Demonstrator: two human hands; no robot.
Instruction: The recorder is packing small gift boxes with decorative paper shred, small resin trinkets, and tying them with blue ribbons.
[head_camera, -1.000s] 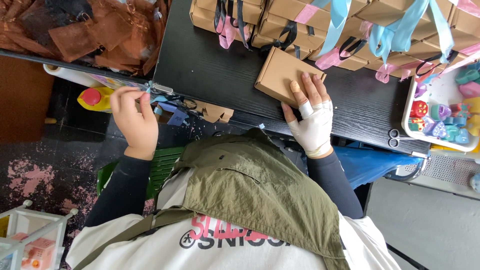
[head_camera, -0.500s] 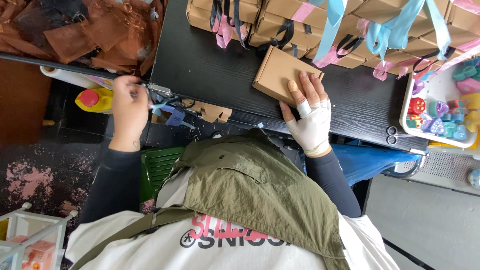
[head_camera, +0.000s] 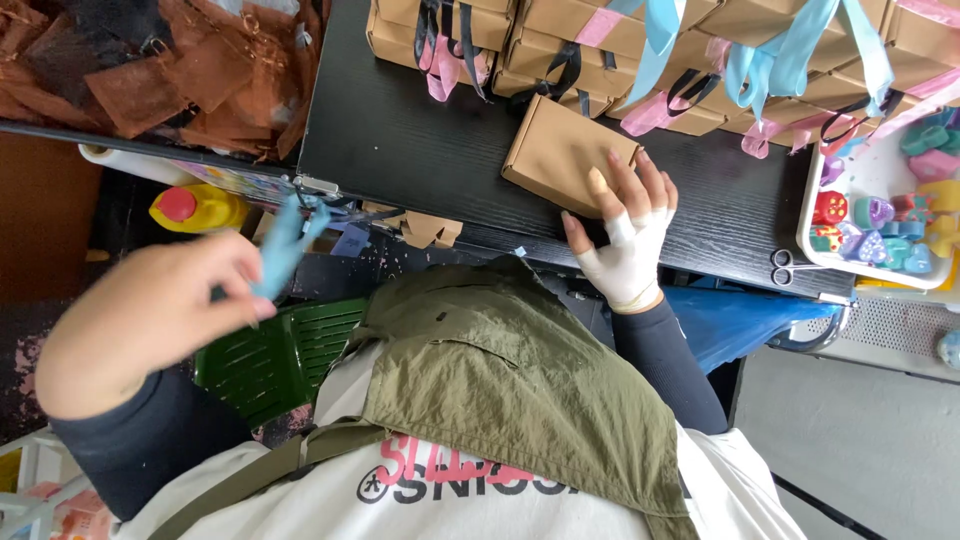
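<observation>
My left hand (head_camera: 150, 320) has come up off the bench edge toward me since the earlier frame, and it now pinches a light blue ribbon (head_camera: 285, 245) between thumb and fingertips, closed on the strip. My right hand (head_camera: 625, 235) has not shifted: it lies flat and spread, fingers extended, on the near end of the small brown cardboard box (head_camera: 560, 160), pressing it to the black bench (head_camera: 420, 150). The box sits closed, near the front edge, apart from the stacked boxes (head_camera: 700, 50) at the back, which already carry blue, pink and black ribbons.

Step in hand, as I judge it: ribbon fetched, box held ready. The next move calls for bringing the ribbon across to the box while the right hand keeps it steady.

Scissors (head_camera: 795, 265) lie just right of my right hand, beside a white tray (head_camera: 815, 215) of small coloured pieces. Brown mesh pouches (head_camera: 170, 70) fill the far left.
</observation>
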